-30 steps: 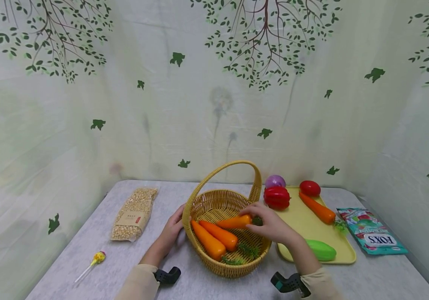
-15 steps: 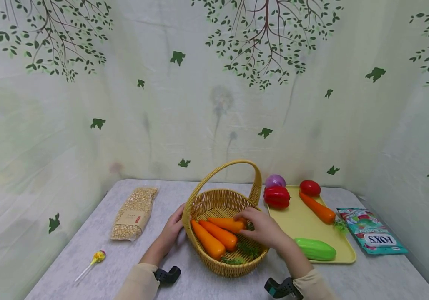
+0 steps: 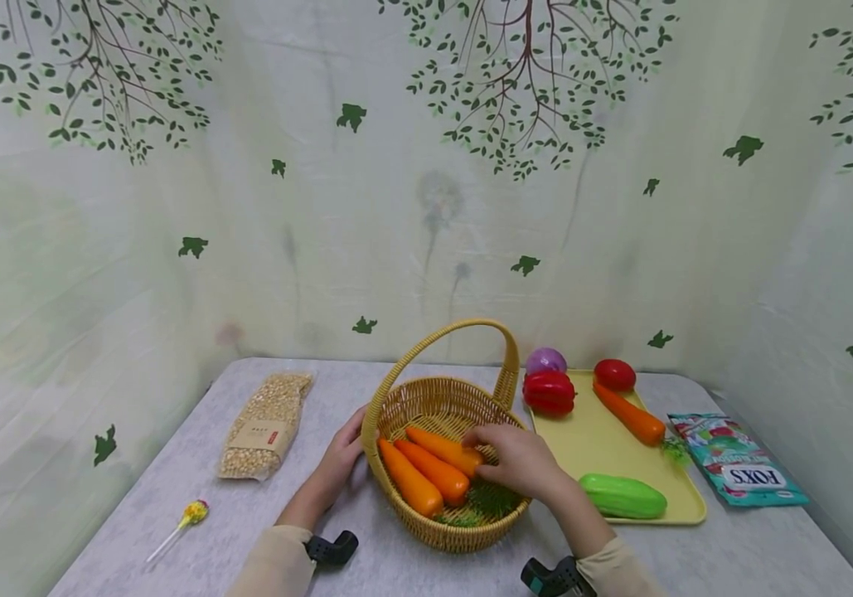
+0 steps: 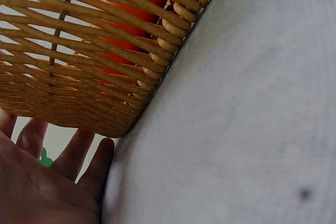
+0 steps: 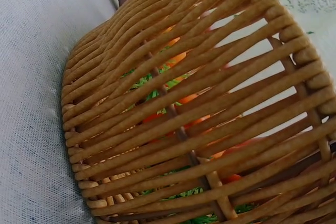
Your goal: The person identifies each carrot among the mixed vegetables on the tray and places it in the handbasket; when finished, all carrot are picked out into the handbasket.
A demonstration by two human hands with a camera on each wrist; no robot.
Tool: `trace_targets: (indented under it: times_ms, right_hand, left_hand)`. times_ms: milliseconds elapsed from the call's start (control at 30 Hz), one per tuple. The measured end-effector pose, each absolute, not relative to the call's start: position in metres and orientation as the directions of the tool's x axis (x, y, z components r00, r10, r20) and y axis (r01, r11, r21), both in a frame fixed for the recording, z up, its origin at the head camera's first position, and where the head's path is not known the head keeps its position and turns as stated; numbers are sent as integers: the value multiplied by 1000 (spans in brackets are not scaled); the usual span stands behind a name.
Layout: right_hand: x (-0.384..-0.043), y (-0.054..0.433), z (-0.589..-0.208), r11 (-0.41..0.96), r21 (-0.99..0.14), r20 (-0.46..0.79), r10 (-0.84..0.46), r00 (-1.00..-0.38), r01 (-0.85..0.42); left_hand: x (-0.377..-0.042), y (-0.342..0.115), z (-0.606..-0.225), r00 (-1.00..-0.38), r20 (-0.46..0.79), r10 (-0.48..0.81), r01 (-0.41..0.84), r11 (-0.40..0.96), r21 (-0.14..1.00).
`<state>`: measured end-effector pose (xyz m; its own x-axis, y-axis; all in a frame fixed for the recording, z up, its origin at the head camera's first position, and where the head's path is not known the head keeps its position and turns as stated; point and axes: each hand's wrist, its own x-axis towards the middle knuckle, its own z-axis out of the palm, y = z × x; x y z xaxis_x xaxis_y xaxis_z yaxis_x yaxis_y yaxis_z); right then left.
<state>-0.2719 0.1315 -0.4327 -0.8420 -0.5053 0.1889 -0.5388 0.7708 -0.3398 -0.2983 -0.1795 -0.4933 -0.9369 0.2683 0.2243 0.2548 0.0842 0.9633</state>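
Observation:
A wicker basket (image 3: pixel 422 402) with a tall handle stands in the middle of the table and contains three orange carrots. My right hand (image 3: pixel 514 460) reaches over its right rim and pinches the thick end of the rearmost carrot (image 3: pixel 437 446). Two more carrots (image 3: pixel 409 481) lie side by side to the left of that one, with green tops towards the front. Against the basket's left outer side rests my left hand (image 3: pixel 339 458). In the left wrist view, that hand's fingers (image 4: pixel 73 153) stretch along the weave. The right wrist view has wickerwork (image 5: pixel 173 108) hiding the right fingers.
Right of the basket, a yellow tray (image 3: pixel 575 431) bears a carrot (image 3: pixel 627 413) and a green cucumber-like vegetable (image 3: pixel 622 496). A red pepper (image 3: pixel 549 393), purple ball-shaped item (image 3: pixel 545 360), red tomato-like item (image 3: pixel 615 375), candy bag (image 3: pixel 738 460), kernel bag (image 3: pixel 265 427) and lollipop (image 3: pixel 193 513) lie around.
My right hand has moved left and down into the basket, bringing its carrot alongside the other two. My left hand has kept its place on the basket's side.

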Motion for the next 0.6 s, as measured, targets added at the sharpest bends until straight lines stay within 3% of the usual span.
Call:
trace_targets:
  times_ms: [333, 600]
  right_hand:
    - [-269, 131, -430, 766, -339, 212, -504, -837, -546]
    - [-270, 133, -430, 699, -462, 253, -486, -837, -545]
  left_hand:
    - [-299, -180, -494, -938, 225, 263, 255, 84, 963]
    - [-301, -180, -497, -945, 206, 255, 234, 85, 969]
